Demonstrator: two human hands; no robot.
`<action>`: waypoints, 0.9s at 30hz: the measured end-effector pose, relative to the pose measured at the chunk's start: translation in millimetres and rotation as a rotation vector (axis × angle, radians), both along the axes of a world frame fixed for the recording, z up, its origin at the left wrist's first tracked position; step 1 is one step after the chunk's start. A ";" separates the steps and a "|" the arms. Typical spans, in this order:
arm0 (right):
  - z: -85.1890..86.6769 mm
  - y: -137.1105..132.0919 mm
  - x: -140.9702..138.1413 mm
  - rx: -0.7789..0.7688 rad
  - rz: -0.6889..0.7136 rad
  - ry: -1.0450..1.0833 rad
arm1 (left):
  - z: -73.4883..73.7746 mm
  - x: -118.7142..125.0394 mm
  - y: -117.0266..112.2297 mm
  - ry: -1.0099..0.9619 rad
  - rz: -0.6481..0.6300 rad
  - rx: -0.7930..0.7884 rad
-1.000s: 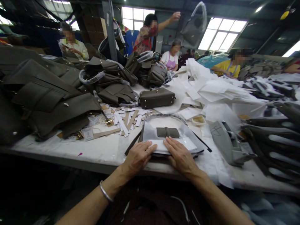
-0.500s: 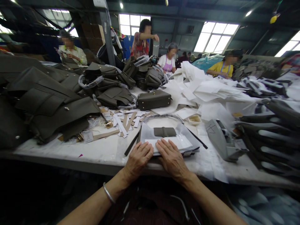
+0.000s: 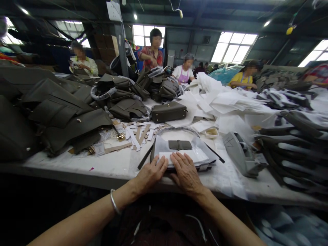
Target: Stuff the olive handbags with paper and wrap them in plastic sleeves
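Before me on the table lies a handbag (image 3: 153, 153), mostly covered by white sheets (image 3: 198, 158), its plastic-wrapped handle (image 3: 176, 129) arching at the far side. A grey-brown closure flap (image 3: 179, 145) shows above the white sheets. My left hand (image 3: 151, 172) lies flat on the sheet's near left part, fingers stretched forward. Beside it my right hand (image 3: 186, 172) presses flat on the sheet with its fingers stretched out. The thumbs point toward each other at the bag's near edge. Dark strap ends stick out on both sides.
Dark handbags (image 3: 64, 112) pile up at left, and another bag (image 3: 169, 112) stands behind. Cardboard and paper strips (image 3: 138, 135) litter the table. A grey tape dispenser (image 3: 239, 155) and stacked dark pieces (image 3: 289, 153) are at right, white paper (image 3: 222, 99) behind. Several people work farther back.
My left hand has shifted slightly, its forearm swinging further left; both hands stay on the sheet. The camera view has tilted up a little. A co-worker in red has lowered an arm.
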State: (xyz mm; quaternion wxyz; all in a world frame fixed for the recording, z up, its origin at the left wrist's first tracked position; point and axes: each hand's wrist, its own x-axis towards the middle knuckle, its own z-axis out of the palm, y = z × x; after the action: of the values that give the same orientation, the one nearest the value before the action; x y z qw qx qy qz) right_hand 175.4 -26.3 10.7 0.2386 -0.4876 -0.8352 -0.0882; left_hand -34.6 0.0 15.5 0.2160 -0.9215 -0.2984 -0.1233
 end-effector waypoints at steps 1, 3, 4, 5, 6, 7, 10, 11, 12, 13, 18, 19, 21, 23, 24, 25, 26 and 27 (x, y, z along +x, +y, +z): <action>2.3 -0.8 -0.7 -0.011 0.003 -0.003 | 0.8 -0.4 0.8 -0.016 -0.006 -0.030; 6.2 -1.9 -2.7 -0.015 -0.001 -0.004 | 5.8 -0.8 1.9 -0.042 -0.008 -0.080; 7.8 -2.0 -3.9 -0.012 -0.009 -0.001 | 9.9 -0.6 2.5 -0.048 -0.008 -0.101; 9.0 -1.6 -4.9 -0.006 -0.020 0.003 | 15.1 -0.2 3.5 -0.052 -0.010 -0.122; 10.0 -0.6 -5.7 0.005 -0.031 0.006 | 20.9 0.5 4.9 -0.056 -0.015 -0.142; 10.6 1.0 -6.1 0.019 -0.042 0.008 | 27.1 1.3 6.7 -0.060 -0.023 -0.162; 11.0 9.4 -4.9 0.084 -0.071 0.004 | 44.0 4.4 13.7 -0.064 -0.043 -0.205; 10.8 12.9 -3.9 0.102 -0.073 0.002 | 48.1 5.5 15.6 -0.063 -0.048 -0.211; 10.5 16.5 -2.8 0.115 -0.072 0.002 | 51.1 6.5 17.0 -0.061 -0.052 -0.212; 10.4 19.8 -1.9 0.121 -0.067 0.004 | 52.7 7.4 17.5 -0.061 -0.051 -0.211; 16.4 28.9 -5.5 0.103 -0.037 0.003 | 43.1 6.3 13.4 -0.120 0.012 -0.073; 18.8 29.9 -8.1 0.093 -0.035 0.000 | 38.7 4.8 13.8 -0.140 0.020 -0.011; 22.8 32.0 -14.4 0.072 -0.023 0.002 | 30.2 0.9 17.1 -0.193 -0.002 0.125; 23.7 34.2 -21.0 0.051 -0.002 0.013 | 23.3 -3.6 21.6 -0.249 -0.039 0.216; 22.4 34.9 -24.3 0.047 0.013 0.023 | 20.7 -6.0 23.4 -0.275 -0.053 0.238; 20.1 35.3 -27.5 0.048 0.026 0.036 | 18.4 -8.5 24.5 -0.299 -0.061 0.247; 17.1 35.1 -30.6 0.052 0.036 0.050 | 16.0 -10.9 24.7 -0.318 -0.065 0.248; 13.8 34.2 -33.6 0.055 0.044 0.064 | 13.4 -13.3 24.2 -0.330 -0.067 0.241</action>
State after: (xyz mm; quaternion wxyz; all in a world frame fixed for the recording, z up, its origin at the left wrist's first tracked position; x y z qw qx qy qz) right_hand 141.8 8.0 24.6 0.2803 -0.4650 -0.8349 -0.0905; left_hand -47.9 24.1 28.9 0.2687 -0.8657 -0.2819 -0.3143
